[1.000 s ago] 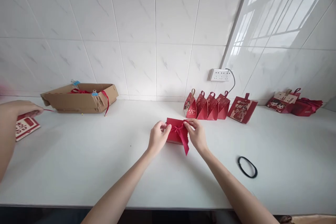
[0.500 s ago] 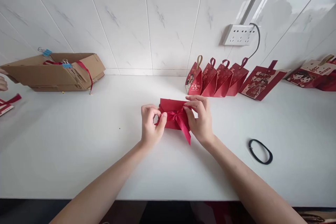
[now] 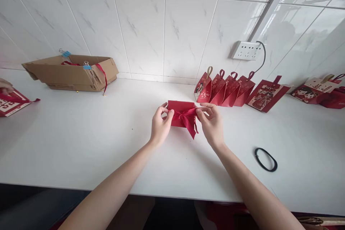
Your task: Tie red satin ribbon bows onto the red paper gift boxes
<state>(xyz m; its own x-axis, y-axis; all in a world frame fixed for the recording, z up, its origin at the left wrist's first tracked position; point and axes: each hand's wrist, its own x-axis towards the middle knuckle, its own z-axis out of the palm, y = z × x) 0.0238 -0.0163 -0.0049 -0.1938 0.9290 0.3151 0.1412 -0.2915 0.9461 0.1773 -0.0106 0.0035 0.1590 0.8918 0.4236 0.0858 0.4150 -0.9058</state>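
A small red gift box (image 3: pixel 179 105) sits on the white table in front of me, a red ribbon (image 3: pixel 189 124) tied in a bow across its near face. My left hand (image 3: pixel 161 122) pinches the ribbon at the bow's left side, thumb against fingertips. At the right side, my right hand (image 3: pixel 211 122) pinches the other loop between thumb and index finger, its other fingers curled loosely. Both ribbon tails hang down over the box's front toward the table. The far side of the box is hidden.
A cardboard box (image 3: pixel 67 75) with clips and ribbon stands at the back left. Several red gift boxes (image 3: pixel 218 91) line the wall at right, below a power strip (image 3: pixel 245 51). A black ring-shaped band (image 3: pixel 266 159) lies right. Another person's hand (image 3: pixel 5 88) touches a red box (image 3: pixel 13 104).
My view has tilted up and turned slightly left. Both hands have drawn the bow's loops outward a little. At far left, the other person's red box has come further into view.
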